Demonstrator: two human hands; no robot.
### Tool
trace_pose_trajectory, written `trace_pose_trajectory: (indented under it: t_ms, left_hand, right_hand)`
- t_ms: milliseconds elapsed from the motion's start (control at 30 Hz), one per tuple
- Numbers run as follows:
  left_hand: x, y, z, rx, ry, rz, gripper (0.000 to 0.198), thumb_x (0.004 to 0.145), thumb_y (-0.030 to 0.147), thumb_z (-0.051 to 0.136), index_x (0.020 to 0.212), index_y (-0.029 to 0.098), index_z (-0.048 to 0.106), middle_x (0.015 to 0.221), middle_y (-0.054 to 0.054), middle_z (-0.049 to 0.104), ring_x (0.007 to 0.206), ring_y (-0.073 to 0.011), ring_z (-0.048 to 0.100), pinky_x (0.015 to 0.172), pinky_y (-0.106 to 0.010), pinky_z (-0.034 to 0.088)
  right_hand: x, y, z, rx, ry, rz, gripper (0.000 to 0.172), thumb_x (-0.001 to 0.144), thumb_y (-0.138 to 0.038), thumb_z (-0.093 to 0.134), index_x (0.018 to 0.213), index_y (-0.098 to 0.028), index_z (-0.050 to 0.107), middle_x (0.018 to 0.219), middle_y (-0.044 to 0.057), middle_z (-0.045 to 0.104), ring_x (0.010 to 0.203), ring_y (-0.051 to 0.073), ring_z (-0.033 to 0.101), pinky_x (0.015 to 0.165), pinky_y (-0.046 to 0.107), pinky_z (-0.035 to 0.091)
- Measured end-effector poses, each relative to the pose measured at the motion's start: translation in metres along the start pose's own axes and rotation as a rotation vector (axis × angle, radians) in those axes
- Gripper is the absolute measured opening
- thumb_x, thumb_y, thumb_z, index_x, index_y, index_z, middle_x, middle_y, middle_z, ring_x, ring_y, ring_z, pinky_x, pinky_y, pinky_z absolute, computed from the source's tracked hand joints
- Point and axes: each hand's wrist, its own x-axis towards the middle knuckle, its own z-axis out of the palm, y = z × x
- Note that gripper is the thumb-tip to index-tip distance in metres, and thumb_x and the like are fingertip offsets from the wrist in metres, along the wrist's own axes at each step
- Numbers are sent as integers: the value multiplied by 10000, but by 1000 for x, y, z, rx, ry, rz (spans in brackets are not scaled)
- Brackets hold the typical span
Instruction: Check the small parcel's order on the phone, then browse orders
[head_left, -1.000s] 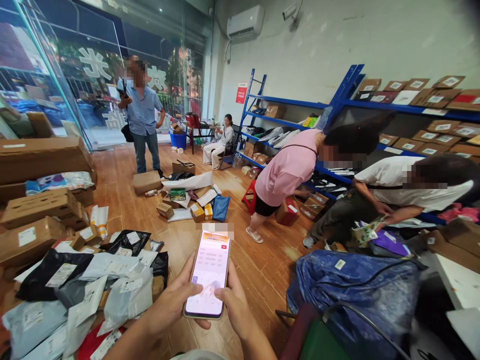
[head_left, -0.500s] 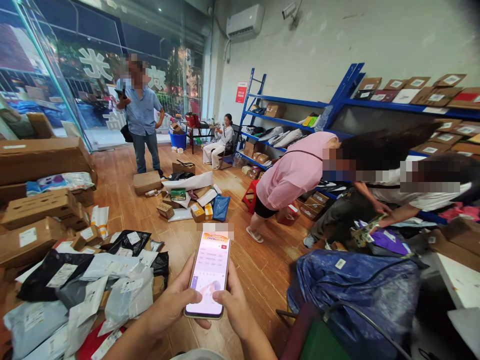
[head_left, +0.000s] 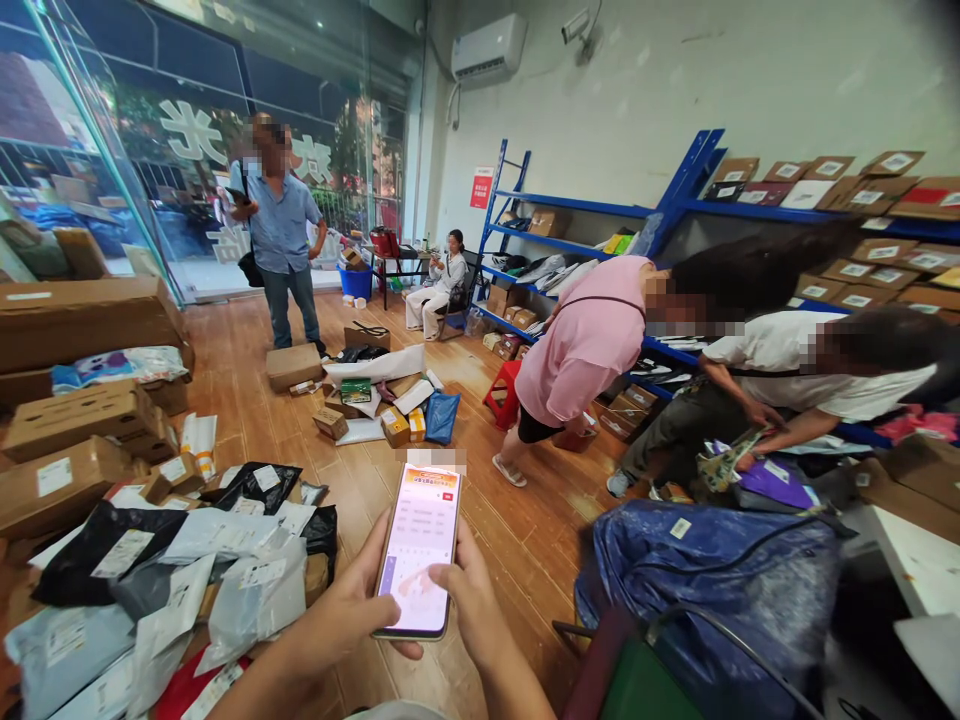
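Note:
A lit smartphone (head_left: 417, 549) with a pink and white screen is upright in front of me, held by both hands. My left hand (head_left: 341, 612) wraps its left edge from below. My right hand (head_left: 471, 598) grips the right edge, its thumb resting on the lower part of the screen. Under the hands lies wooden floor (head_left: 525, 540). To their left is a heap of grey, white and black mailer bags (head_left: 187, 570).
Cardboard boxes (head_left: 71, 420) pile up at left. A small parcel heap (head_left: 382, 395) lies mid-floor. A blue sack (head_left: 705, 570) sits at right. Two people (head_left: 592, 340) bend at blue shelves (head_left: 750, 215). One person stands (head_left: 279, 235) by the glass front, another sits (head_left: 439, 280).
My right thumb has shifted slightly on the screen. The person in pink has bent a bit lower toward the shelves. The phone and both hands stay in place.

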Motion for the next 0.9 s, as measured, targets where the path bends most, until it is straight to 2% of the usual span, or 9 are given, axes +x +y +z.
trace_pose_trajectory:
  t_ms: [100, 267, 400, 533, 667, 767, 900]
  left_hand:
    - [-1, -2, 0, -7, 5, -11, 1068, 574, 78, 497, 1404, 304, -136, 1372, -97, 366, 1034, -294, 500, 638, -350, 540]
    - [-4, -5, 2, 34, 23, -51, 1055, 573, 113, 468, 1406, 281, -158, 1362, -82, 381, 1010, -280, 489, 676, -364, 513]
    - [-5, -9, 3, 80, 65, -60, 1040, 550, 142, 484, 1429, 262, -58, 1386, -71, 327, 1024, -273, 463, 711, -355, 499]
    - [-6, -12, 4, 101, 80, -63, 1009, 549, 155, 489, 1432, 274, 15, 1402, -48, 306, 1019, -261, 443, 727, -342, 492]
    - [-8, -13, 4, 76, 100, -47, 1017, 538, 138, 472, 1430, 275, 4, 1440, -51, 247, 1016, -275, 451, 718, -373, 497]
    - [-9, -14, 4, 69, 93, -42, 1029, 533, 146, 467, 1429, 253, -27, 1427, -81, 278, 1007, -289, 468, 705, -391, 499]
    - [-10, -14, 5, 66, 91, -34, 1014, 547, 141, 459, 1430, 261, -25, 1411, -67, 325, 1017, -291, 481, 710, -382, 498]
  right_hand:
    - [10, -1, 2, -24, 71, -28, 419, 641, -287, 577, 1041, -172, 524, 974, 43, 676, 876, 212, 608, 730, 308, 461]
    - [28, 1, 5, -21, 191, -124, 427, 635, -331, 671, 996, -192, 489, 847, 15, 670, 735, 173, 613, 665, 281, 471]
    - [32, -4, 11, -55, 247, -149, 433, 612, -344, 724, 936, -197, 478, 796, 3, 653, 697, 160, 607, 667, 286, 483]
    - [28, -10, 19, -78, 280, -147, 451, 601, -327, 742, 939, -197, 472, 781, -1, 649, 676, 157, 615, 657, 285, 487]
    - [27, -7, 18, -79, 272, -162, 457, 599, -349, 741, 939, -195, 479, 770, -7, 651, 676, 152, 615, 646, 269, 484]
    - [29, -1, 14, -75, 249, -165, 461, 609, -388, 731, 947, -194, 485, 785, 1, 660, 684, 155, 612, 640, 266, 484]
    - [30, 1, 15, -69, 253, -167, 464, 605, -376, 737, 951, -194, 486, 790, 9, 662, 688, 161, 609, 644, 273, 483]
